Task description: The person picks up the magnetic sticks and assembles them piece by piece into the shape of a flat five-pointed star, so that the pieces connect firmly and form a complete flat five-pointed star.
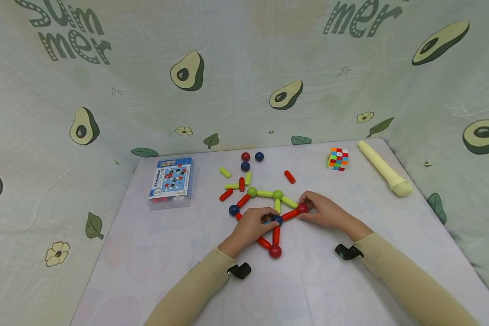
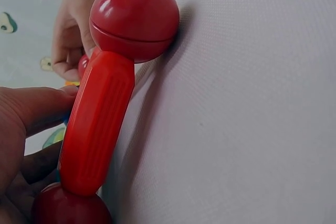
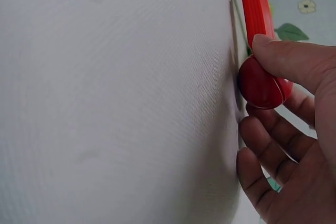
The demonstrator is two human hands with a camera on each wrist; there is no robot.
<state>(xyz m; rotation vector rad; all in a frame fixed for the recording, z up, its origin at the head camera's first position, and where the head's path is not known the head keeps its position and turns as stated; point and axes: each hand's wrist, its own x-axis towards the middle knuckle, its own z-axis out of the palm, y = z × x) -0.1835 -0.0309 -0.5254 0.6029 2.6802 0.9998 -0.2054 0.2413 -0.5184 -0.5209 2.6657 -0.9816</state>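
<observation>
Red ball (image 1: 302,208) is pinched by the right hand (image 1: 325,212), blue ball (image 1: 278,220) by the left hand (image 1: 250,225), forearms (image 1: 407,276) angled inward.

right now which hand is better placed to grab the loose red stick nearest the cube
Probably the right hand: it is nearer that red stick, though it holds a red ball. The left hand is farther off, at a blue ball.

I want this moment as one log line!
left hand: holds dark-blue ball | right hand: pinches red ball | red rod: between those balls
</observation>
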